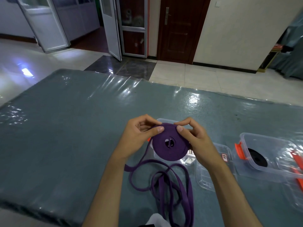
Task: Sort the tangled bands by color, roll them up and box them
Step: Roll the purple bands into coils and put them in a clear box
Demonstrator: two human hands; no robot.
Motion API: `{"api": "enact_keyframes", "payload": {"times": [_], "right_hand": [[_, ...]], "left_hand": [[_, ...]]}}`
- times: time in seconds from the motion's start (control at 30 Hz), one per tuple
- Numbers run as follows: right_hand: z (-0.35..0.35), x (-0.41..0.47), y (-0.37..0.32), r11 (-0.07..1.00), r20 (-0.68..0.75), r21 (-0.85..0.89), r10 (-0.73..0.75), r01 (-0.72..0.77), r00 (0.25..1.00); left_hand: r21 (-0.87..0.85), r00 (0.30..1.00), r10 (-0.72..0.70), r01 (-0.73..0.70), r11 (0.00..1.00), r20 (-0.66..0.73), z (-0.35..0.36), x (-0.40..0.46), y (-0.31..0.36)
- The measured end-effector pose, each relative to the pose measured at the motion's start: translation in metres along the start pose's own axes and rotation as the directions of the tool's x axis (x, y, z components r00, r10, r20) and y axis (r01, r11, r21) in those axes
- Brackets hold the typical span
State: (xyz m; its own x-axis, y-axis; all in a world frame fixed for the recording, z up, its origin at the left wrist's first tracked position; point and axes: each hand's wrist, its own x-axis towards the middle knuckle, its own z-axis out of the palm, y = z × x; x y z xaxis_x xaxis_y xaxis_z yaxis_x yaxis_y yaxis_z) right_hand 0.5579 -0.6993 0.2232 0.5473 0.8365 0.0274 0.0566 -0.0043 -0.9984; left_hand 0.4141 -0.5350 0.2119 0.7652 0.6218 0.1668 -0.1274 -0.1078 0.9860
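A flat purple roll of band [170, 145] is held above the table between both hands. My left hand [139, 135] pinches its upper left edge with thumb on top. My right hand [195, 136] pinches the upper right edge the same way. The loose end of the purple band [164, 179] trails down in tangled loops on the table toward me. A clear box [165, 122] lies under the roll, mostly hidden. A second clear box [270, 159] with orange clips at right holds a black roll [257, 157].
A clear lid [211, 174] lies flat between the two boxes. The table [65, 128] wears a grey-blue cloth under shiny plastic film. Tiled floor, glass doors and a brown door stand beyond the far edge.
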Motion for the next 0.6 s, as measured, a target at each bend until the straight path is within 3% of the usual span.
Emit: {"api": "enact_keyframes", "payload": {"times": [0.23, 0.33, 0.47, 0.6], "right_hand": [[0.001, 0.003, 0.004, 0.997, -0.140, 0.024, -0.070, 0.074, 0.988], [0.002, 0.004, 0.004, 0.997, -0.158, 0.010, -0.078, 0.080, 0.984], [-0.007, 0.002, -0.001, 0.999, 0.009, -0.029, -0.036, 0.036, 0.999], [-0.007, 0.002, -0.003, 0.996, -0.093, 0.016, -0.082, 0.084, 0.992]], "left_hand": [[-0.011, 0.962, -0.150, 0.157, 0.988, 0.227, -0.012, -0.002, -0.004], [-0.042, 0.972, -0.099, 0.111, 0.993, 0.211, -0.009, -0.002, -0.003], [-0.032, 0.989, -0.092, 0.096, 0.995, 0.116, -0.011, -0.002, -0.002], [-0.141, 0.989, -0.121, 0.132, 0.981, 0.083, -0.002, 0.001, -0.009]]}}
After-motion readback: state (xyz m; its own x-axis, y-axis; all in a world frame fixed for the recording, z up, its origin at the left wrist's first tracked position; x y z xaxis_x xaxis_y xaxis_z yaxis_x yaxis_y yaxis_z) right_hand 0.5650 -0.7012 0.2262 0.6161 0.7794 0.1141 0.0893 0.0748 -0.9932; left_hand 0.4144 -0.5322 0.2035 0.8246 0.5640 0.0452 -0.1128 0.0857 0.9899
